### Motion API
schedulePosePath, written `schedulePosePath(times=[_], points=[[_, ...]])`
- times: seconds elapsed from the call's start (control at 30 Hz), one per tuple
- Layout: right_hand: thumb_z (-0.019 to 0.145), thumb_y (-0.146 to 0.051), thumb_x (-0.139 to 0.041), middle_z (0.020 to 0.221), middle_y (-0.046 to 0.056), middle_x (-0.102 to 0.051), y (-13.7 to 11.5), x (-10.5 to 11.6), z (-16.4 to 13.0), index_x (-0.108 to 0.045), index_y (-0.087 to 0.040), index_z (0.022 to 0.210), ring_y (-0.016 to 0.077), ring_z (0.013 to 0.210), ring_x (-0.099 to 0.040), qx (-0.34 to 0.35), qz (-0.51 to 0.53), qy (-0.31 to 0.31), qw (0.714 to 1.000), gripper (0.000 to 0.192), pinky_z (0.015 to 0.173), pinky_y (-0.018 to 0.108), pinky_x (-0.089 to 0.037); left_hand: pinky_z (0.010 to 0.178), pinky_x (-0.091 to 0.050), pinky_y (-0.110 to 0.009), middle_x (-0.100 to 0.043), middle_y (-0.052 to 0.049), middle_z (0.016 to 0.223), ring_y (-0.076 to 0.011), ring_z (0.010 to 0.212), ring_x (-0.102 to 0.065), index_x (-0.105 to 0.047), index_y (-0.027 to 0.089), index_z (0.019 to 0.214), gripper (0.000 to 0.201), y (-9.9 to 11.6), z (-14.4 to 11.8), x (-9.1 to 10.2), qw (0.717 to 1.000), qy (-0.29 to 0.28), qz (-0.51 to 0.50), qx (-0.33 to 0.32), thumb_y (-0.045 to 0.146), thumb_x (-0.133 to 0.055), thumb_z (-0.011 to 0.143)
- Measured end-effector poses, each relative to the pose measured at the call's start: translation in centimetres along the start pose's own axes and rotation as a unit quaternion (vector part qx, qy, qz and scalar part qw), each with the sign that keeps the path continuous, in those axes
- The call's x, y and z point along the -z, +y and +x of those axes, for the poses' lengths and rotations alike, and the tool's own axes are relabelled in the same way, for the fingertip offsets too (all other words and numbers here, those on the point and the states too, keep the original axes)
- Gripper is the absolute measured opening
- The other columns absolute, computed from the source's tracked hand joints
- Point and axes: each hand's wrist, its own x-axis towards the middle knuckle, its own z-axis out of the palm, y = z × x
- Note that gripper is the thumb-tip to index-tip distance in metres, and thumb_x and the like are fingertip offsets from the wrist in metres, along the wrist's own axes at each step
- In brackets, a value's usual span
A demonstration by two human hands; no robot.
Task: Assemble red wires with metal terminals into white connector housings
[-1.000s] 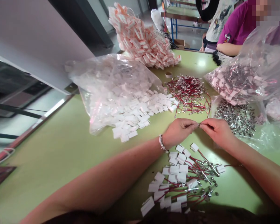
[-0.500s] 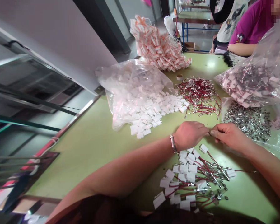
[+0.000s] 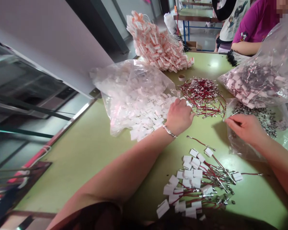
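Note:
My left hand (image 3: 179,116) rests, fingers curled down, on the edge of a spill of small white plastic pieces (image 3: 151,115); its fingertips are hidden. My right hand (image 3: 244,127) reaches to the mouth of a clear bag of small metal parts (image 3: 259,116), fingers close together and pointing left. A single red wire (image 3: 199,142) lies on the green table (image 3: 91,150) between my hands. Below it sits a heap of finished red wires with white pieces (image 3: 196,182).
An open clear bag (image 3: 129,86) holds more white pieces. Loose red wires (image 3: 203,94) lie behind, with a tape roll (image 3: 181,77) and a pink-and-white stack (image 3: 158,48). A big bag (image 3: 256,80) fills the right. Other people sit at the far right corner.
Both hands held a wire together in the middle. They have parted: the left moved up to the white pieces, the right to the bag of metal parts, and a wire lies on the table.

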Motion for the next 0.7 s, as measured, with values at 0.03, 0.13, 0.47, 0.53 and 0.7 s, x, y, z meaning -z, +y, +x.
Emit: schedulePosePath(times=[0.03, 0.13, 0.47, 0.53, 0.7], points=[[0.09, -0.044, -0.043, 0.053, -0.001, -0.052, 1.0, 0.5, 0.3, -0.059, -0.02, 0.06, 0.0129, 0.051, -0.045, -0.031, -0.021, 0.023, 0.999, 0.041, 0.052, 0.027, -0.031, 0.082, -0.042, -0.043, -0.058, -0.011, 0.088, -0.0296, 0.096, -0.048, -0.068, 0.016, 0.072, 0.028, 0.1, 0.0, -0.1, 1.0, -0.01, -0.001, 0.0, 0.036, -0.055, 0.085], [0.086, -0.044, -0.047, 0.053, 0.0, -0.054, 3.5, 2.1, 0.6, -0.062, -0.02, 0.063, 0.0139, 0.05, -0.045, -0.1, -0.087, 0.032, 0.991, 0.036, 0.051, 0.028, -0.029, 0.085, -0.041, -0.041, -0.057, -0.01, 0.084, -0.0274, 0.094, -0.049, -0.068, 0.015, 0.071, 0.019, -0.5, 0.1, -0.4, 0.999, -0.037, -0.013, -0.003, 0.026, -0.056, 0.081], [0.09, -0.034, -0.047, 0.087, 0.007, -0.064, 2.5, -0.4, 0.0, -0.069, -0.021, 0.086, 0.0208, 0.081, -0.057, -0.003, -0.199, -0.072, 0.977, 0.026, 0.058, 0.029, -0.034, 0.09, -0.041, -0.039, -0.06, -0.007, 0.089, -0.0213, 0.09, -0.052, -0.066, 0.016, 0.072, 0.015, -2.1, -0.5, 1.7, 0.992, 0.013, -0.114, -0.062, 0.02, -0.054, 0.08], [0.091, -0.032, -0.044, 0.084, 0.008, -0.062, 2.3, -1.0, 0.0, -0.068, -0.02, 0.082, 0.0218, 0.082, -0.057, 0.016, -0.217, -0.076, 0.973, 0.028, 0.058, 0.03, -0.033, 0.088, -0.042, -0.037, -0.061, -0.006, 0.088, -0.0204, 0.09, -0.052, -0.065, 0.017, 0.071, 0.014, -1.6, -0.8, 2.0, 0.985, -0.035, -0.122, -0.118, 0.019, -0.055, 0.081], [0.09, -0.031, -0.045, 0.086, 0.008, -0.067, 2.5, -0.1, -0.3, -0.067, -0.021, 0.086, 0.0216, 0.075, -0.058, -0.017, -0.19, -0.021, 0.981, 0.024, 0.06, 0.031, -0.035, 0.081, -0.043, -0.036, -0.059, -0.008, 0.08, -0.0217, 0.085, -0.052, -0.064, 0.014, 0.074, 0.016, -0.4, -1.8, 1.8, 0.977, -0.14, -0.084, -0.138, 0.018, -0.052, 0.084]])
